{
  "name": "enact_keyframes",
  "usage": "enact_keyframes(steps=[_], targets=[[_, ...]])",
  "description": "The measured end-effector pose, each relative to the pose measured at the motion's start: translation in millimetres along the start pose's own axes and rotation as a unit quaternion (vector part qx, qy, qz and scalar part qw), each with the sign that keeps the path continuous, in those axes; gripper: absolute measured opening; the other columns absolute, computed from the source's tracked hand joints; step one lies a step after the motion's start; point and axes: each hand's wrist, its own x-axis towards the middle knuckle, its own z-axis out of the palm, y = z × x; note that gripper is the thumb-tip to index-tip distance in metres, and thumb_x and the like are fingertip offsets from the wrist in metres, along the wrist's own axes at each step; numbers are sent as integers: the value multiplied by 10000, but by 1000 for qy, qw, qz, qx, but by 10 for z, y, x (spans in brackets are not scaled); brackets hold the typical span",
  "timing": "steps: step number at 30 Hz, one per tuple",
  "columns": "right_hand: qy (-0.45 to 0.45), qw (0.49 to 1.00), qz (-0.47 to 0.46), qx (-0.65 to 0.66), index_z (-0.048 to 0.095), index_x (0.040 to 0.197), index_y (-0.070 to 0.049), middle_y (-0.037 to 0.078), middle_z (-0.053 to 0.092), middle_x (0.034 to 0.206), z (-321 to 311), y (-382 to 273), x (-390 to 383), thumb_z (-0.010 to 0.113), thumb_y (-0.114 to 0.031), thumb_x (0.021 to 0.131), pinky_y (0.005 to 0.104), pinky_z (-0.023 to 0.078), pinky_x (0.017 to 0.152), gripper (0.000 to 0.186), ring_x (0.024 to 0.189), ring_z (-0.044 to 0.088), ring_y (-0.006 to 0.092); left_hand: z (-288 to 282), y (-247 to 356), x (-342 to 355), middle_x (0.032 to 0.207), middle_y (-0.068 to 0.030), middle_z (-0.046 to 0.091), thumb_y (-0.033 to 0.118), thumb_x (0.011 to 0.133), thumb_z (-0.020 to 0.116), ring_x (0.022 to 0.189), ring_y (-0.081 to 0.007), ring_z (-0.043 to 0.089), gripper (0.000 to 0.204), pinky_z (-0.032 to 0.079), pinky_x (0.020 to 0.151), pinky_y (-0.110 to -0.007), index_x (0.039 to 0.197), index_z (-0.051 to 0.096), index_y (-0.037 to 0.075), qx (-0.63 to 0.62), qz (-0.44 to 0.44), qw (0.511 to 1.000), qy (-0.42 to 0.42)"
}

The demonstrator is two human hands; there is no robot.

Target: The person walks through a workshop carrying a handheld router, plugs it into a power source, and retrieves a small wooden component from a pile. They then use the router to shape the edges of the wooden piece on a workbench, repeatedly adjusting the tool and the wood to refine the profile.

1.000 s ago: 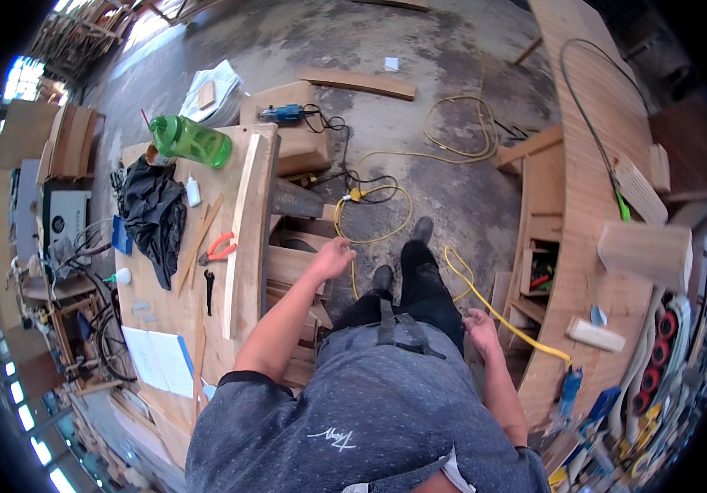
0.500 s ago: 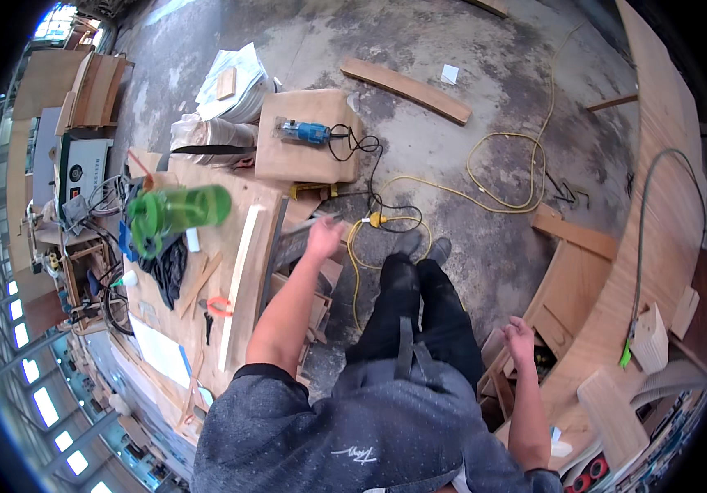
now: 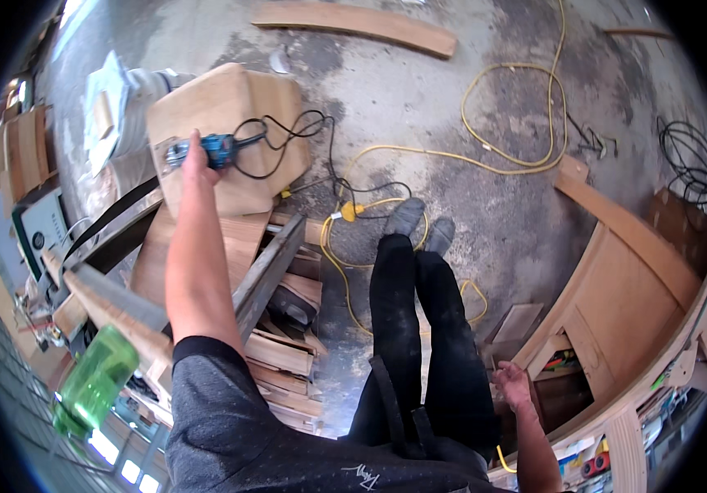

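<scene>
My left hand (image 3: 199, 164) is stretched out over a wooden block (image 3: 275, 99) at the upper left, gripping a blue corded power tool (image 3: 220, 146) that rests on it. The tool's black cord loops to the right. My right hand (image 3: 511, 382) hangs beside my right thigh, fingers apart and loosely bent with nothing in them, near a curved wooden cabinet (image 3: 620, 283) that has an open compartment holding small items.
A green bottle (image 3: 95, 378) stands at lower left. Wood pieces (image 3: 280, 366) are stacked under the left bench. A yellow cable (image 3: 394, 149) loops around my feet. A plank (image 3: 353, 26), a black cable coil (image 3: 688, 168) and a paper-topped bundle (image 3: 111, 115) lie farther out.
My left arm has swung forward and left, and that hand has taken hold of the blue tool. My right hand has moved down slightly. The view has shifted toward the block.
</scene>
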Motion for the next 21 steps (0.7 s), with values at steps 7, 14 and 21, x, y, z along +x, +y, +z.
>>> enact_keyframes(steps=[7,14,21], targets=[[-13,999,2,39,516,1320,0,97,699,1009,167,-217,108,593,-111,970,306,555,790,375,869,676,156,-94,-176,-25,888,-45,670,259,916,635,762,-231,666,118,567,667,-443,957,619,149,-100,29,991,-79],[39,984,-125,122,584,1271,-7,42,694,986,163,-456,-565,623,-139,963,276,519,762,337,838,652,118,303,-581,-2184,963,-98,669,87,757,769,789,-195,671,411,582,709,-373,1114,583,4,76,224,950,-206],[164,881,-443,40,557,1319,-6,92,679,1093,-132,-1651,-2117,653,-60,929,313,510,919,405,1049,640,167,683,137,-5025,1011,-165,675,216,658,784,903,-249,660,587,528,853,-372,1139,555,-30,330,510,741,-287]])
